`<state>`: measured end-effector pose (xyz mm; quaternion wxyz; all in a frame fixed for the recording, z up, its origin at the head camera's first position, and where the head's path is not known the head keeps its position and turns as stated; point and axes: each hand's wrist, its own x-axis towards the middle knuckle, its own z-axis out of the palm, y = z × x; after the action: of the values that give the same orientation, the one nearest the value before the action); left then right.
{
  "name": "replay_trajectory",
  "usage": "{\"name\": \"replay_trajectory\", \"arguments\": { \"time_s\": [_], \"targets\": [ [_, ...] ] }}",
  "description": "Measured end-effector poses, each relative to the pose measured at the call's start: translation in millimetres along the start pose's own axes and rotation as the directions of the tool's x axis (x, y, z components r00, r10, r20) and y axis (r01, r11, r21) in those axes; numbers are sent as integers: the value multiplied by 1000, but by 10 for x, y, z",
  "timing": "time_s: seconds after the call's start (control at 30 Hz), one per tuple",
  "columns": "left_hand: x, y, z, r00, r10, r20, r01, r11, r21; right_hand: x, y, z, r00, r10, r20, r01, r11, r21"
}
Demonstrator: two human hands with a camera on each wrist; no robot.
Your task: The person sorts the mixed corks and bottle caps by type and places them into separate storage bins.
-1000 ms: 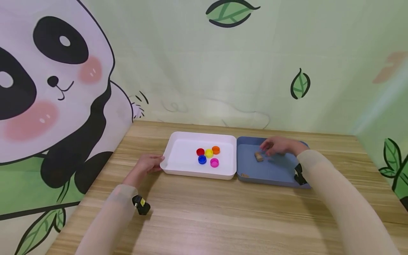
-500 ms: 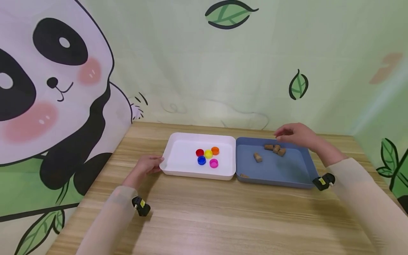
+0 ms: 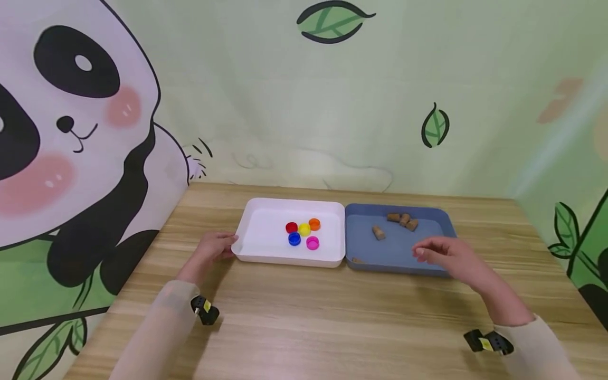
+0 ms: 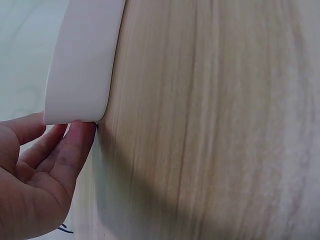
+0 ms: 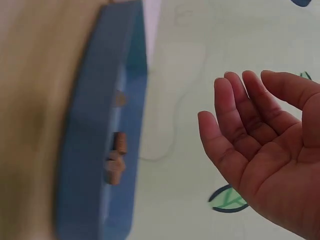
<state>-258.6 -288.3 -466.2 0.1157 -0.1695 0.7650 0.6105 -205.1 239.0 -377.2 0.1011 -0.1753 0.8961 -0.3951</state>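
My left hand (image 3: 211,253) holds the left end of the white tray (image 3: 273,259), thumb at the rim and fingertips against the lower edge in the left wrist view. Inside that tray sit small round caps: a red one (image 3: 292,227), a yellow one (image 3: 304,229), an orange one (image 3: 314,224), a blue one (image 3: 294,239) and a pink one (image 3: 312,243). Above the near right part of the blue-grey tray (image 3: 394,267) hovers my right hand (image 3: 456,258), fingers loosely bent and holding nothing. Several brown cork stoppers (image 3: 405,219) lie in this tray, one cork (image 3: 378,233) apart from the cluster.
Both trays stand side by side, touching, toward the back of a wooden table (image 3: 304,316). A small brown piece (image 3: 358,260) shows in the blue-grey tray's near left corner. Behind the table hangs a printed cloth backdrop (image 3: 266,105) with a panda.
My right hand has drawn away from the corks, up past the tray's back edge, then toward me and lower right, uncovering the cluster. The left hand stays at the white tray.
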Motion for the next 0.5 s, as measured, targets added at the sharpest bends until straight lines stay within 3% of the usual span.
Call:
{"name": "replay_trajectory", "arguments": {
  "time_s": [0.2, 0.3, 0.4, 0.5],
  "targets": [
    [-61, 5, 5, 999, 40, 9, -41, 999, 30, -191, 162, 131, 997, 52, 61, -55, 998, 40],
    [-165, 58, -47, 994, 105, 10, -105, 975, 196, -276, 198, 105, 995, 88, 45, -89, 996, 3],
    [-309, 165, -128, 981, 191, 17, -180, 887, 426, -367, 213, 21, 993, 119, -10, -119, 991, -65],
    [-469, 311, -211, 964, 262, 38, -237, 790, 565, -449, 207, -94, 988, 114, -100, -127, 982, -141]
  ]
}}
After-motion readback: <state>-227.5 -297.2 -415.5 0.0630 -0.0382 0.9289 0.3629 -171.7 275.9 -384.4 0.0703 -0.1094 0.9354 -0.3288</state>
